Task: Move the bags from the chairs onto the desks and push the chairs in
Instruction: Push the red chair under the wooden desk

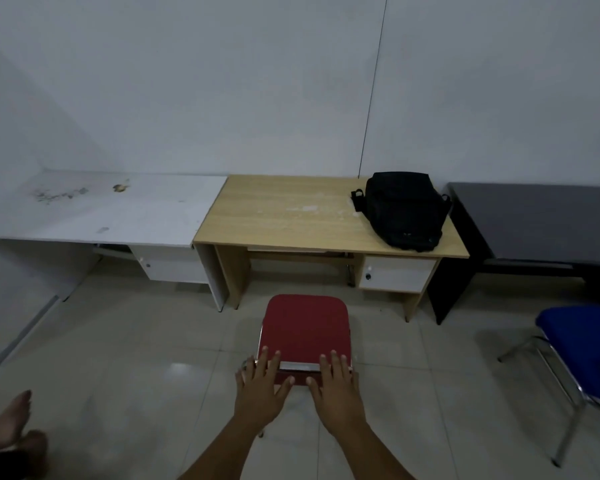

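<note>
both hands, left hand (260, 389) + right hand (334, 386), resting flat on red chair (305, 327) backrest, fingers (264, 356) spread open; black backpack (404, 209) sitting on wooden bench (291, 216).

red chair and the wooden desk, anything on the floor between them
Nothing: in the head view only bare tiled floor lies between the red chair and the wooden desk.

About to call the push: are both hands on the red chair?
Touching. The head view shows the left hand and right hand laid flat over the top edge of the red chair backrest, fingers spread, not curled around it.
</note>
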